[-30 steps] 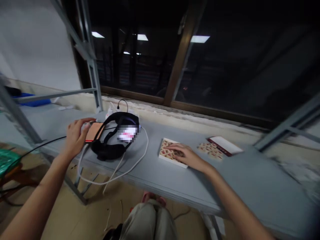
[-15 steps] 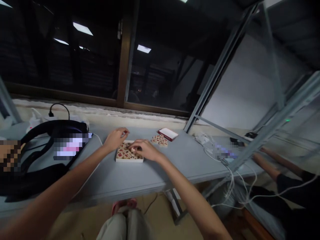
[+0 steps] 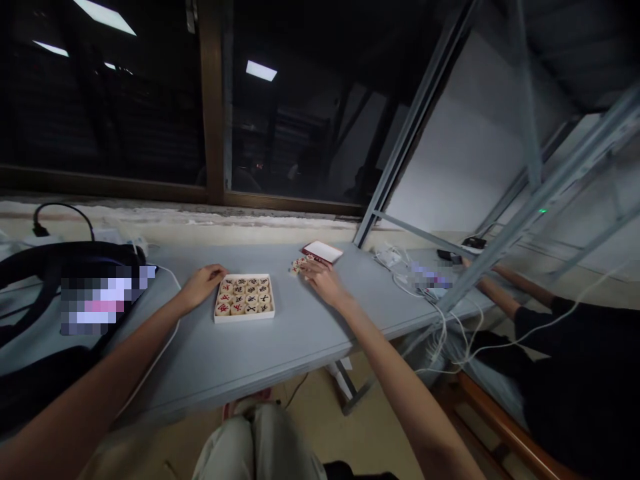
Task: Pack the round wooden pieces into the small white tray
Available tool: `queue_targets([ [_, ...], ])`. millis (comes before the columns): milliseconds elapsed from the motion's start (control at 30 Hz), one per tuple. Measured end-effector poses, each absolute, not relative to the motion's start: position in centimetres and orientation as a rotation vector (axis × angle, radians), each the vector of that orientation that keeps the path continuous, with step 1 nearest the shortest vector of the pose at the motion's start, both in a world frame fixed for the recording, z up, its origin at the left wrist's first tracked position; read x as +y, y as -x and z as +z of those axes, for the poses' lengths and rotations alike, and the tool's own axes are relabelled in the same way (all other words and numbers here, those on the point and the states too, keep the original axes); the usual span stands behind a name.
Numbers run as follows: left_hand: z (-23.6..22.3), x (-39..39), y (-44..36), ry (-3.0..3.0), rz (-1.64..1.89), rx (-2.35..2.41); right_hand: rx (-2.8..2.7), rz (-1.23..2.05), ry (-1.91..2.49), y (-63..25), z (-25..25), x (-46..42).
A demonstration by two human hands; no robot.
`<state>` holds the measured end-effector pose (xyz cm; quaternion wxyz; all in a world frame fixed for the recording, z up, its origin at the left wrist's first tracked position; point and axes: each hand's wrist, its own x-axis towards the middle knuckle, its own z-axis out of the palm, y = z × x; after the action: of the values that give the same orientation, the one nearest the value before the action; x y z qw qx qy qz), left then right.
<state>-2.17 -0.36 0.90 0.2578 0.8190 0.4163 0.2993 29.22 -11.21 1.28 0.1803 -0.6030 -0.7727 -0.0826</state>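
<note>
A shallow white box (image 3: 245, 319) stands on the grey desk, filled with rows of round xiangqi pieces (image 3: 239, 299) marked in red and black characters. Just left of the box is my left hand (image 3: 203, 287), its fingers loosely bent near the upper left corner, holding nothing that I can see. Farther right, my right hand (image 3: 323, 283) reaches over a small group of loose xiangqi pieces (image 3: 296, 265) with its fingers apart. It partly covers them, so contact at the fingertips is unclear. Behind that group lies the white and dark red box lid (image 3: 325, 251).
A black headset (image 3: 30, 260) and a lit phone (image 3: 100, 300) lie at the left, with a white cable (image 3: 175, 280) between them and my left arm. Metal frame bars (image 3: 500, 253) and tangled cables (image 3: 400, 267) stand right. Beyond them are another person's forearms (image 3: 500, 297).
My right hand has left the box and moved right to the loose pieces. My left hand has come down beside the box's left edge. The camera view has turned right.
</note>
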Motion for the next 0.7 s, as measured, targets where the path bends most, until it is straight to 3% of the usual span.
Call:
queue_targets([
  [100, 0.9, -0.5, 2.3, -2.219, 0.831, 1.115, -2.136, -0.172, 1.577, -25.7, 2.6, -11.4],
  [233, 0.9, -0.6, 2.5, -2.212, 0.824, 1.100, -2.471, 0.130, 1.170, -19.1, 3.7, -11.8],
  [333, 0.6, -0.7, 2.6, -2.200, 0.860, 1.072, -2.547, 0.154, 1.141, -16.0, 3.8, -12.2],
  [700, -0.3, -1.0, 2.7, -2.241, 0.884, 0.976, -2.358, 0.748, 0.918, -16.9, 3.6, -11.4],
])
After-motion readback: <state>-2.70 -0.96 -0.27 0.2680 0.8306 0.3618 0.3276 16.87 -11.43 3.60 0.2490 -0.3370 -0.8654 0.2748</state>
